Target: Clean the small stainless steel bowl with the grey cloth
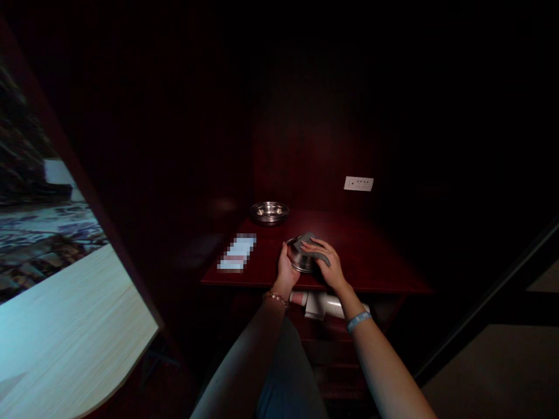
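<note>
And here's the left hand (pixel 287 272), half curled, gripping a metal bowl (pixel 298 260) over the counter (pixel 362 256), its outer side up. The right hand (pixel 332 269), fingers loosely bent, has a gray cloth (pixel 324 256) pressed against it! The rubbing looks underway; how much surface is done or left, I can't tell. Count them: two hands, one cloth, one bowl in hand, and at the back at least one more metal dish (pixel 269 220), possibly stacked.

dark red panelling (pixel 305 151) | white wall socket (pixel 358 184) | pale wooden tabletop (pixel 74 331) | floor too dark
</note>
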The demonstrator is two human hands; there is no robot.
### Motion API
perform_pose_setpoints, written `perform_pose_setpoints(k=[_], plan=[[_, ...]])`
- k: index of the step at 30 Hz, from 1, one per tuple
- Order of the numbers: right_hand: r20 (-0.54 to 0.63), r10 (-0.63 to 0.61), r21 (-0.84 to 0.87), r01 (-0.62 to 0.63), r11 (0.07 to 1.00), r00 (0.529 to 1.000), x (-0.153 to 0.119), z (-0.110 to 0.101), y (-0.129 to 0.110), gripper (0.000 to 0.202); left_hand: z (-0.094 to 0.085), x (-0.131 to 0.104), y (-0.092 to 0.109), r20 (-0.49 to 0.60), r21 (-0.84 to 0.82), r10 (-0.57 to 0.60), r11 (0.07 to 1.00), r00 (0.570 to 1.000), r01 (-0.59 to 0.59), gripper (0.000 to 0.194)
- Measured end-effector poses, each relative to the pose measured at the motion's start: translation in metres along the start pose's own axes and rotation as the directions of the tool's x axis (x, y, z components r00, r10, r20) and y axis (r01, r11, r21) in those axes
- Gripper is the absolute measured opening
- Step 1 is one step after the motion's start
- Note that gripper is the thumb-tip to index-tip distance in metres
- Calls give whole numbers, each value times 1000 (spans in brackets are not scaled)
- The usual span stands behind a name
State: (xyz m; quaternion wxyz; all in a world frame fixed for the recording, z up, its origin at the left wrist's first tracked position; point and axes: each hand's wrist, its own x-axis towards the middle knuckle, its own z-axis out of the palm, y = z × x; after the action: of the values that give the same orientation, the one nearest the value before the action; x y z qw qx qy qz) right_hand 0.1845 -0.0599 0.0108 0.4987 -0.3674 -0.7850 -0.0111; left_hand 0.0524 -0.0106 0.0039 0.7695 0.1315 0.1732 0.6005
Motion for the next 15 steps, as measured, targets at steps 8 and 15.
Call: perform_pose_setpoints(k=[8, 15], plan=[[-76, 31, -64, -36, 997, 997, -3, 1, 2, 33, -4, 3, 1, -20, -13, 4, 1000, 1000, -4, 37], [-118, 80, -138, -96, 986, 990, -4, -1, 0, 34, -9, 7, 1, 70, -28, -29, 999, 997, 31, 39]])
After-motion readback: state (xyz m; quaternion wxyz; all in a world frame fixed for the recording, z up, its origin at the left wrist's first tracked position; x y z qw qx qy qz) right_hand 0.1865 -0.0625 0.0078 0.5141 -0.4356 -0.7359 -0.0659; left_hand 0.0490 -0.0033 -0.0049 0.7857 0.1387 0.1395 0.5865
